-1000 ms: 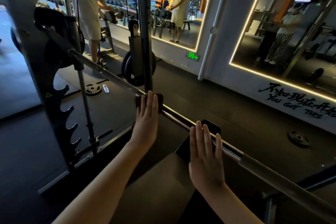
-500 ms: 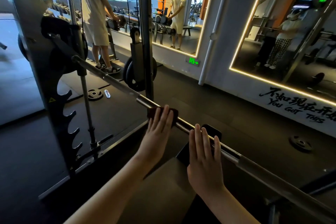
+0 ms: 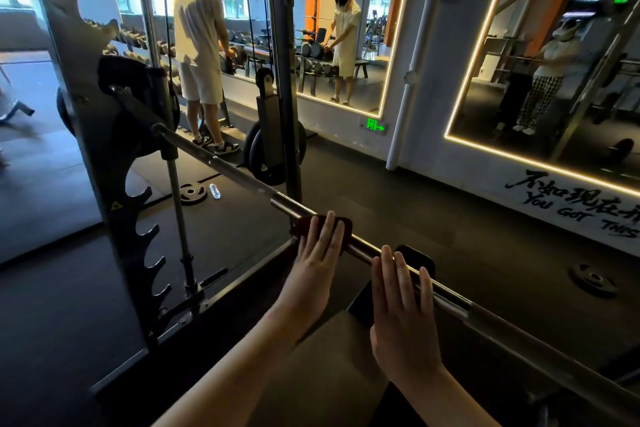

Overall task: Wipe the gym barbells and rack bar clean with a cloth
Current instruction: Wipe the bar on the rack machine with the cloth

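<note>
A long steel rack bar (image 3: 221,163) runs diagonally from the upper left to the lower right. My left hand (image 3: 317,253) presses a dark reddish cloth (image 3: 303,224) flat onto the bar near its middle, with the fingers stretched over the cloth. My right hand (image 3: 401,302) lies flat on the bar just to the right, fingers together, a short gap from the left hand. A black rounded piece (image 3: 417,260) shows beyond its fingertips; I cannot tell what it is.
The rack's notched upright (image 3: 138,218) stands at left, with a guide rod (image 3: 176,204) and plates (image 3: 256,152) behind the bar. A bench (image 3: 311,367) sits under my arms. Small plates (image 3: 192,192) (image 3: 594,279) lie on the floor. A person (image 3: 201,55) stands at the dumbbell rack.
My left hand has slid the cloth down the bar to the right, closing the gap to my right hand. The right hand has stayed in place.
</note>
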